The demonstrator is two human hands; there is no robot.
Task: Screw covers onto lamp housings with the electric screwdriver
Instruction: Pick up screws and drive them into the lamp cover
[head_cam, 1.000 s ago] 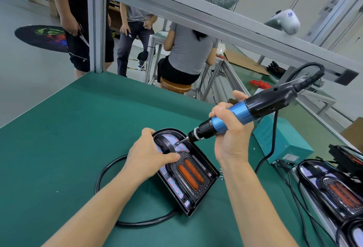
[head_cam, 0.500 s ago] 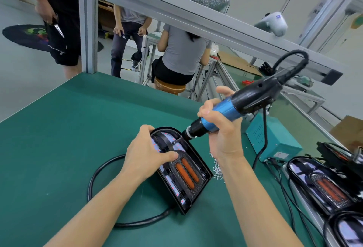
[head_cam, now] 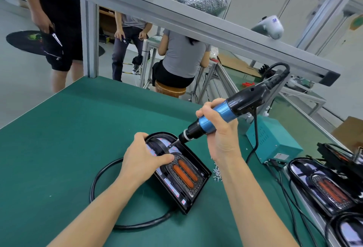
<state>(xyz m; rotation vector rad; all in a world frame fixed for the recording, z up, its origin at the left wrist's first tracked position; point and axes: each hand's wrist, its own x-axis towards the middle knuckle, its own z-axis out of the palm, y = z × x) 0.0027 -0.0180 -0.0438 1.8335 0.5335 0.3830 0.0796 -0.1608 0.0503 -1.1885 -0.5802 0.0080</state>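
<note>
Lamp housing (head_cam: 177,174) is lying flat on the green bench (head_cam: 59,148), right in front of the person, w/ its black cable (head_cam: 102,176) looping round the housing's near-left side. Long axis is running from the near-right square end to the far-left rounded end. Left hand (head_cam: 141,162) is gripping the housing's left edge, fingers curled over the rim and thumb pressing on the cover (head_cam: 182,172) beside the two orange strips, so it's pinning the part down. Right hand (head_cam: 220,129), just beyond and right of the housing, is clenching round the blue barrel of the electric screwdriver (head_cam: 225,113). The driver is tilting down-left, its bit (head_cam: 172,143) meeting the cover near the rounded far end; can't tell if a screw is under it. So the work point is lying left of and below the right hand, along the driver's own axis: prob. the next push needs to go straight down that line. Loose screws (head_cam: 216,172) are sitting just right of the housing. Farther right, a teal power box (head_cam: 275,140) and more lamp units (head_cam: 324,186).
</note>
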